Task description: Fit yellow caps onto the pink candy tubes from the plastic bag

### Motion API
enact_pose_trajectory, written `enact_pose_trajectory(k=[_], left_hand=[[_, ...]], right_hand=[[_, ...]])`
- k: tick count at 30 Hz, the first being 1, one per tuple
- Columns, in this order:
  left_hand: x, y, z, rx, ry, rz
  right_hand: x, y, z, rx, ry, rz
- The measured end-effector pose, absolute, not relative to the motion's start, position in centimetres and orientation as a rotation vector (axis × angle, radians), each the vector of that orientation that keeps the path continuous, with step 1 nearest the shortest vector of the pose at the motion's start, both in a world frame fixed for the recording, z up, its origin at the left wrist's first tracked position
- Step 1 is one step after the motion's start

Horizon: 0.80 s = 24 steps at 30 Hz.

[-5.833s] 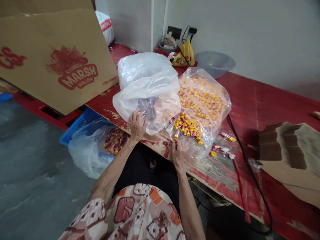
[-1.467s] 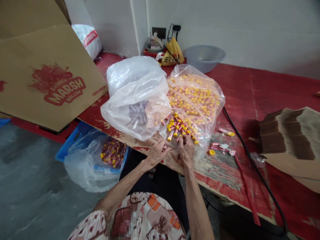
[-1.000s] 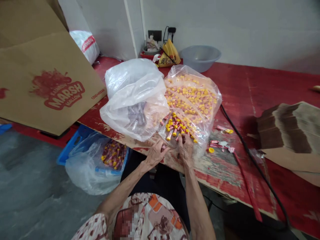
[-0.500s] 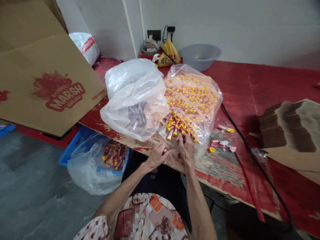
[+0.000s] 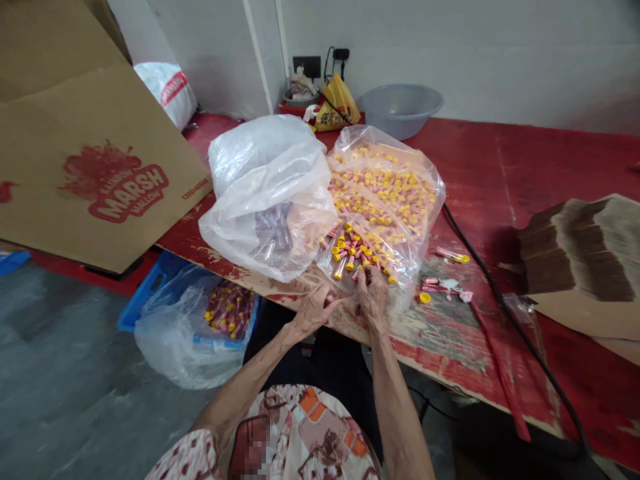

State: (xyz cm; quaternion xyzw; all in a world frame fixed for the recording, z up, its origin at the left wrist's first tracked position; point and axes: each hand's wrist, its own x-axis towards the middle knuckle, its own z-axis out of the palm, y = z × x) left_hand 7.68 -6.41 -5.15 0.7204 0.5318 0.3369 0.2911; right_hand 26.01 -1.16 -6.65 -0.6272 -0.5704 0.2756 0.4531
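Observation:
My left hand (image 5: 315, 308) and my right hand (image 5: 373, 295) meet at the table's near edge, fingers pinched together around something small and pink I cannot make out. Just beyond them lies an open clear bag of pink tubes with yellow caps (image 5: 387, 200), some spilling out at its mouth (image 5: 353, 253). To the left sits a cloudy plastic bag (image 5: 267, 180) with clear empty tubes inside (image 5: 274, 230). Both hands touch the mouth of the tube bag.
A worn red table (image 5: 525, 173) carries a black cable (image 5: 480, 267), loose tubes and a yellow cap (image 5: 443, 287), stacked brown cardboard (image 5: 580, 260), a grey basin (image 5: 400, 107). A marshmallow carton (image 5: 95, 153) leans left. On the floor, a blue crate holds a bag of tubes (image 5: 220, 313).
Several seconds ago my left hand gripped the cloudy bag; it has since come down beside my right hand. Over the last second both hands stay nearly still at the bag's mouth.

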Motion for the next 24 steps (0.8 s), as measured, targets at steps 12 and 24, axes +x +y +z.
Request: enact_pose_trajectory(k=[12,24], left_hand=[[8.01,-6.82,-5.50,1.925,1.438,0.978],[8.54,-7.16,-5.89,1.897,1.472,1.093]], right_hand=[[25.92,-1.15,-5.96,-1.555,-1.410,0.648],[26.11,-1.07,-6.37,-1.545,-1.420,0.627]])
